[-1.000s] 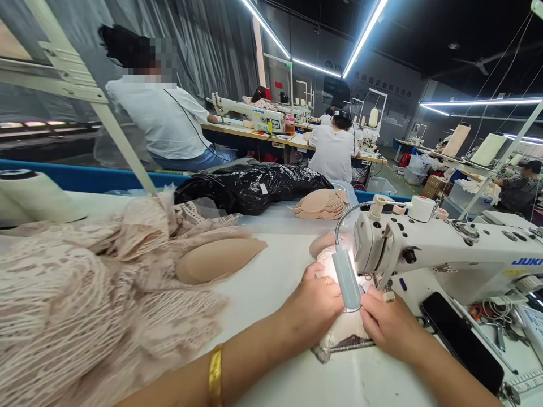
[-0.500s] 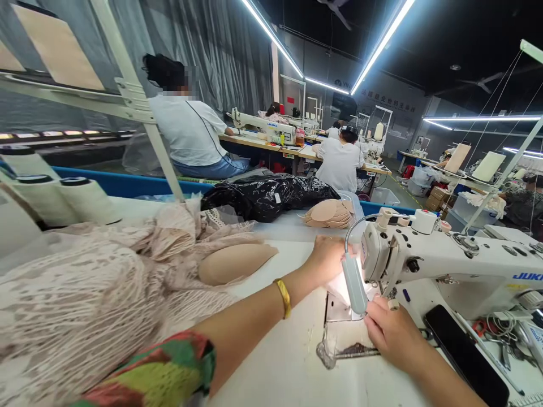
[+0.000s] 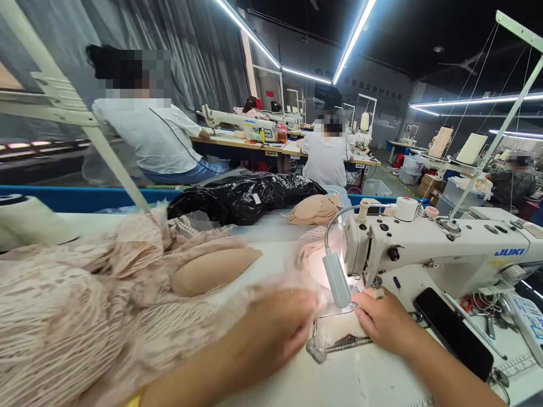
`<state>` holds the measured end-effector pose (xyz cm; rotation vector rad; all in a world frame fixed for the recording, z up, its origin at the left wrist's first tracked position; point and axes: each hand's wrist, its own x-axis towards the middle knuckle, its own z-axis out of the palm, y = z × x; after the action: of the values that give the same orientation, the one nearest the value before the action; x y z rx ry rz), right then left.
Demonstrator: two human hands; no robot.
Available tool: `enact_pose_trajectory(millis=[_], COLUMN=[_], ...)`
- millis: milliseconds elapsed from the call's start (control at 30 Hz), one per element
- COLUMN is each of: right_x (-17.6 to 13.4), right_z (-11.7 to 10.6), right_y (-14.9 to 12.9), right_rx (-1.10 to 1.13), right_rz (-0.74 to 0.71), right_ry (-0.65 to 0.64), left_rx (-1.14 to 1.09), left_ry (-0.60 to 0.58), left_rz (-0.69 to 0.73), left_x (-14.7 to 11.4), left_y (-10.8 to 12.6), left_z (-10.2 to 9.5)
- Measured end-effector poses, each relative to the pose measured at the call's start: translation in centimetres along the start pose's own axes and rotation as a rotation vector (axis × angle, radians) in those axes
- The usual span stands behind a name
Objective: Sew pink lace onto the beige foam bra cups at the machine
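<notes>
Pale pink lace fabric [image 3: 313,261] with a lit patch lies at the sewing machine [image 3: 441,243], under its small grey lamp [image 3: 337,277]. My left hand [image 3: 282,319], smeared by motion, is in front and to the left of the lamp. Its fingers are curled, with sheer pink lace at their tips. Beside the needle area my right hand [image 3: 386,319] is closed, thumb and forefinger pinched by the metal plate [image 3: 339,325]. What lies between those fingers is hidden. To the left, a beige oval pad [image 3: 216,271] rests on a heap of lace [image 3: 55,316].
A black phone [image 3: 453,333] and small tools lie right of my right hand. Behind the lace are a black plastic bag [image 3: 241,198] and stacked beige pads [image 3: 311,209]. A thread cone [image 3: 31,223] stands at left. Co-workers in white shirts [image 3: 144,133] sit ahead.
My left hand has come back from behind the lamp toward me and left, baring the lace there. The right hand stays near the needle area. The camera view has shifted right.
</notes>
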<state>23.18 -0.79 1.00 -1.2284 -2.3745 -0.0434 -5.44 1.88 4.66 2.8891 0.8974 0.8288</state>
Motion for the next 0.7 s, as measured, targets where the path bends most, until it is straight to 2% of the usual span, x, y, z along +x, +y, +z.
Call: enact_pose_trajectory(millis=[100, 167, 267, 433, 700], right_x=[0.1, 0.1, 0.0, -0.1, -0.1], right_z=[-0.1, -0.1, 0.0, 0.0, -0.1], right_y=[-0.1, -0.1, 0.0, 0.2, 0.2], right_rx=[0.003, 0.007, 0.028, 0.036, 0.054], right_rz=[0.015, 0.020, 0.027, 0.010, 0.009], right_ry=[-0.012, -0.007, -0.007, 0.001, -0.006], left_rx=[-0.045, -0.046, -0.061, -0.145, -0.075], left_ry=[-0.071, -0.090, -0.069, 0.163, 0.049], left_rz=[0.085, 0.102, 0.127, 0.247, 0.163], left_x=[-0.8, 0.1, 2.0, 3.3, 3.4], left_y=[2.2, 2.7, 2.4, 1.9, 1.7], left_z=[3.1, 3.8, 3.8, 4.6, 3.8])
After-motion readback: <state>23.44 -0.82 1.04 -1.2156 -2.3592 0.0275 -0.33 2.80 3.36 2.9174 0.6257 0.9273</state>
